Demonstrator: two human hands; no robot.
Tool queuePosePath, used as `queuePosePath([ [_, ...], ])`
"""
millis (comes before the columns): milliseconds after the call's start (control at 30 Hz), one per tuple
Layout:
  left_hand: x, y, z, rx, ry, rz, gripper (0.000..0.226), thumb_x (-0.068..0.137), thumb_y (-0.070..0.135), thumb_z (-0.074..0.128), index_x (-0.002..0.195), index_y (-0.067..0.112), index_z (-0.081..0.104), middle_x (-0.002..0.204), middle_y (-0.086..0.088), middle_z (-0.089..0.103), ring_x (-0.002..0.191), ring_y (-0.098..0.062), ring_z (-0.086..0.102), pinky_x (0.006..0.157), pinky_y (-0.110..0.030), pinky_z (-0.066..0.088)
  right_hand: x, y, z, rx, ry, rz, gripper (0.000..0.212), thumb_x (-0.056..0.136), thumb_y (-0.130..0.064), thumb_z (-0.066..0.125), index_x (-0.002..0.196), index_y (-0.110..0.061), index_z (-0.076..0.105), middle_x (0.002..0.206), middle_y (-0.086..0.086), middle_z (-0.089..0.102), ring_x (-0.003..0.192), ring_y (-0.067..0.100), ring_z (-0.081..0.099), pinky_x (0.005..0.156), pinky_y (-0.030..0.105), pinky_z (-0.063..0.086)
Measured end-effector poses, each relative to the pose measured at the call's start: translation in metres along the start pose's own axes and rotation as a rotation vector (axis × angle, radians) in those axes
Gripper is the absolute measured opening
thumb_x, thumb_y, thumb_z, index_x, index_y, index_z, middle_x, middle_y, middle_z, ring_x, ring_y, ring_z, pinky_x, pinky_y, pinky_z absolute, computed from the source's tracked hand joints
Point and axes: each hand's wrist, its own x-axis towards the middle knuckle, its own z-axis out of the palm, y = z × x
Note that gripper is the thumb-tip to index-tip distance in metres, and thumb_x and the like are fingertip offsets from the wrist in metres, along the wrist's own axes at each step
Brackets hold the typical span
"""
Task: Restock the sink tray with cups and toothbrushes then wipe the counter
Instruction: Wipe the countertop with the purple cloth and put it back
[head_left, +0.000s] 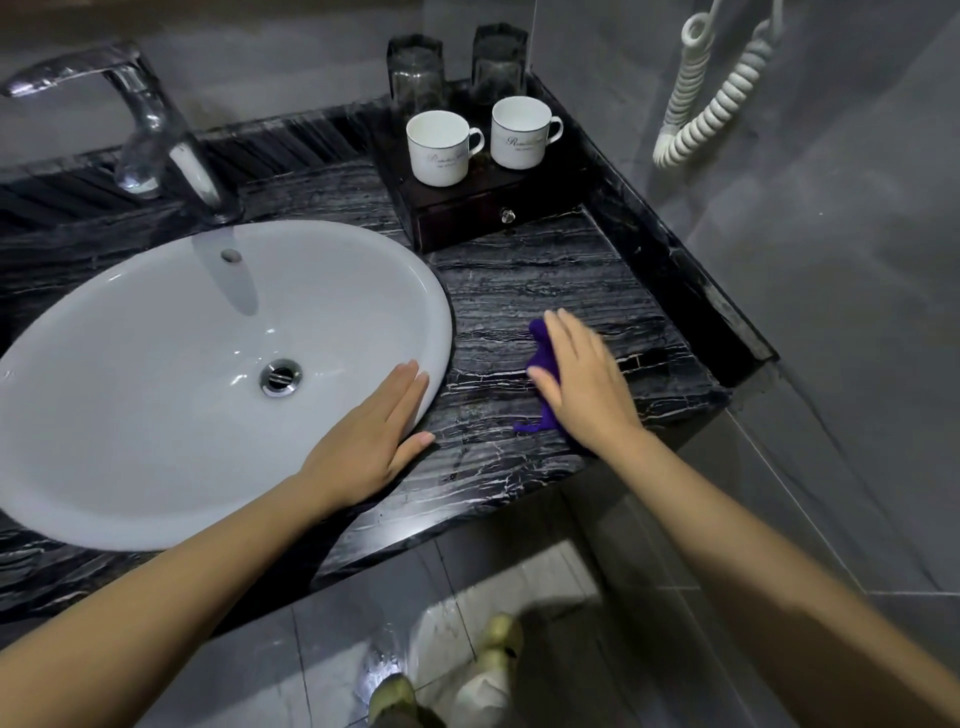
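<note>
My right hand (579, 382) presses flat on a purple cloth (541, 358) lying on the black marble counter (545, 280), right of the sink. My left hand (371, 439) rests flat and empty on the right rim of the white sink (156, 415). At the back right a dark wooden tray (467, 208) with a small drawer carries two white cups (441, 148) (522, 132). Behind the cups stand two clear glasses (415, 75) (498, 62). No toothbrushes are visible.
A chrome faucet (150, 119) stands behind the sink at the left. A white coiled cord (717, 98) hangs on the grey wall at the right. The counter ends at a raised marble edge (701, 291) on the right. Grey floor tiles and my shoes lie below.
</note>
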Motion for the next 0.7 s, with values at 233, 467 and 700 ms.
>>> queuePosePath([
  [233, 0.000, 0.002, -0.001, 0.051, -0.002, 0.005, 0.082, 0.089, 0.063, 0.008, 0.149, 0.008, 0.014, 0.158, -0.009, 0.009, 0.143, -0.013, 0.002, 0.115, -0.019, 0.000, 0.029, -0.001, 0.012, 0.000, -0.100, 0.064, 0.058, 0.101, -0.036, 0.029, 0.152, -0.014, 0.012, 0.161, 0.007, 0.013, 0.148, 0.023, 0.015, 0.120, 0.034, 0.012],
  [467, -0.005, 0.000, -0.005, 0.072, -0.026, 0.017, 0.081, 0.093, 0.060, 0.012, 0.145, -0.001, 0.023, 0.154, -0.017, 0.021, 0.142, -0.025, 0.016, 0.116, -0.019, -0.002, -0.015, -0.078, 0.031, 0.089, -0.217, -0.135, 0.053, 0.102, -0.030, 0.022, 0.152, -0.016, 0.011, 0.162, 0.000, 0.007, 0.149, 0.013, 0.006, 0.120, 0.028, 0.000],
  [700, -0.064, -0.020, -0.014, 0.098, -0.056, -0.008, 0.076, 0.095, 0.058, 0.015, 0.144, 0.001, 0.027, 0.152, -0.014, 0.026, 0.141, -0.016, 0.017, 0.116, -0.015, 0.001, -0.072, -0.137, 0.055, -0.006, -0.125, -0.064, 0.053, 0.090, -0.029, 0.031, 0.135, -0.011, 0.051, 0.142, 0.005, 0.052, 0.134, 0.023, 0.046, 0.116, 0.038, 0.029],
])
